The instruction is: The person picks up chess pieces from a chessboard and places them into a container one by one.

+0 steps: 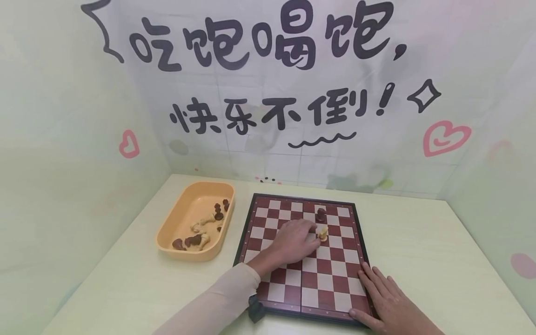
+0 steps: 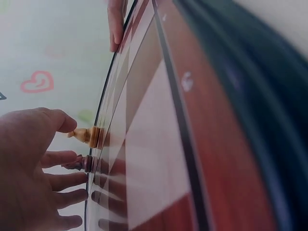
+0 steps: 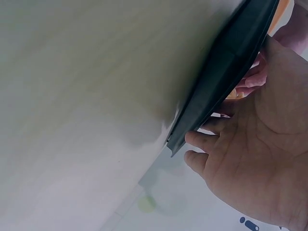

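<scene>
A red-and-white chessboard (image 1: 329, 281) lies on the table with two chess pieces standing on it. My left hand (image 1: 293, 241) reaches over the board's middle, thumb tip right at a cream chess piece (image 1: 323, 234). In the left wrist view that piece's narrow top overlaps the thumb, and the other fingers are spread rather than curled round it. Just behind it stands a dark chess piece (image 1: 321, 214), close to the left fingertips. My right hand (image 1: 387, 300) rests along the board's near right edge, fingers extended over the rim. The board's dark side (image 3: 221, 72) shows beneath that hand.
Left of the board stands an orange tray (image 1: 188, 190) holding several dark and cream chess pieces (image 1: 194, 239). A small dark object (image 1: 256, 308) sits at the board's near left corner. Printed white sheeting (image 1: 272, 163) encloses the table's back and sides.
</scene>
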{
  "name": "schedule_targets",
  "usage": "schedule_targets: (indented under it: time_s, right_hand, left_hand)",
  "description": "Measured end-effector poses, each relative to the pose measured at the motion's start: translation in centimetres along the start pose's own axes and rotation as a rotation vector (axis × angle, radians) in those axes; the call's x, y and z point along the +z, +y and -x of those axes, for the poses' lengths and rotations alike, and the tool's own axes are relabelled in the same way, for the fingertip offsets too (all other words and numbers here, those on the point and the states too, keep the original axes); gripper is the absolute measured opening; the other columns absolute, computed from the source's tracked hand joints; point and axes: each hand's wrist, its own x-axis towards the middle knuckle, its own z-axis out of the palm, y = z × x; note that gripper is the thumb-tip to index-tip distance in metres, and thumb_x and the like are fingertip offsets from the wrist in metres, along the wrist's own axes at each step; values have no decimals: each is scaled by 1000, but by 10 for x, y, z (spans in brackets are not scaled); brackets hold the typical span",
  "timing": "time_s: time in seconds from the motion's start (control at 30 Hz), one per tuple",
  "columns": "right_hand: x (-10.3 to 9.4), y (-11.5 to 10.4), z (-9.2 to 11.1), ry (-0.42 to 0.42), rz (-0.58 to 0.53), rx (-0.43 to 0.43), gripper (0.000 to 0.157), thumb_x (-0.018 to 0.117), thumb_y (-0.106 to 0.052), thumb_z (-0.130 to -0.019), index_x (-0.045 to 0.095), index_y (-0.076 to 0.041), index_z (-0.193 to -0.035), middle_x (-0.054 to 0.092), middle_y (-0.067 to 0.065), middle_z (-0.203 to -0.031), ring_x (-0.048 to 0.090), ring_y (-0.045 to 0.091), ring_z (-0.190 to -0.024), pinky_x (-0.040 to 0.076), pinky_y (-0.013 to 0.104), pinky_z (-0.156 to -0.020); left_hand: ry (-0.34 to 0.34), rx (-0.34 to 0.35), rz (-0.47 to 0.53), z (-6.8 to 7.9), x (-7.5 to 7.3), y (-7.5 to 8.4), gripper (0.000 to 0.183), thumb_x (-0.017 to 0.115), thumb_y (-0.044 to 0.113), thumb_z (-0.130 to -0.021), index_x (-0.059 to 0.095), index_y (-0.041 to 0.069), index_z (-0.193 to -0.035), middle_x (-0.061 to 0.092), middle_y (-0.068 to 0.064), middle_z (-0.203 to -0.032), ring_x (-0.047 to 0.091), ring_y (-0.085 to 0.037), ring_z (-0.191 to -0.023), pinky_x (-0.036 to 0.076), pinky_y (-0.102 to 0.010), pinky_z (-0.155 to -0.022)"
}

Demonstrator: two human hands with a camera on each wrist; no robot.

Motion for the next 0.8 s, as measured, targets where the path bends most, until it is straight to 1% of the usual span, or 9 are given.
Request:
schedule_targets:
  time_s: [0.13,0.3,0.4,0.6,0.7,0.8]
  right_hand:
    - [1,0,0,17,6,-7,91,67,-64,-89,48,3,-147,41,22,-154,40,46,-138,37,63,-106]
    - [0,0,1,15,11,-4,91,67,-65,-89,48,3,-147,41,22,-154,41,45,-138,38,62,-106]
    - [-1,0,1,7,15,-1,92,66,-65,-89,48,3,-147,41,21,-154,41,44,-138,38,61,-106]
    - [-1,-1,1,18,16,-9,91,66,-65,-89,47,4,-147,41,22,-154,40,44,-139,38,61,-107]
    - [-1,-1,2,28,18,-14,91,67,-64,-89,48,4,-147,41,22,-154,40,45,-138,38,61,-107]
    - [-1,-1,2,30,22,-15,91,67,-64,-89,48,4,-147,41,22,-154,41,44,-138,38,60,-107]
  left_hand:
    - [-20,-17,-21,-3,1,4,45,59,36,-99,64,10,-135,62,-5,-135,54,-24,-129,40,-44,-109]
    - [-66,-5,-71,-9,0,10,46,61,38,-98,65,12,-135,61,-5,-136,54,-25,-128,43,-45,-106]
    - [-83,-1,-89,-11,0,13,44,60,42,-99,68,13,-131,59,-6,-139,51,-27,-131,42,-48,-107]
    - [-54,5,-97,-16,7,12,32,59,43,-100,76,18,-108,58,-7,-143,50,-28,-133,42,-49,-106]
    - [-34,-5,-96,-18,9,11,33,57,43,-101,79,21,-110,58,-6,-143,52,-28,-132,43,-47,-105]
    - [-14,-15,-110,-18,10,10,35,56,44,-103,78,23,-117,61,-4,-141,54,-27,-129,46,-46,-102]
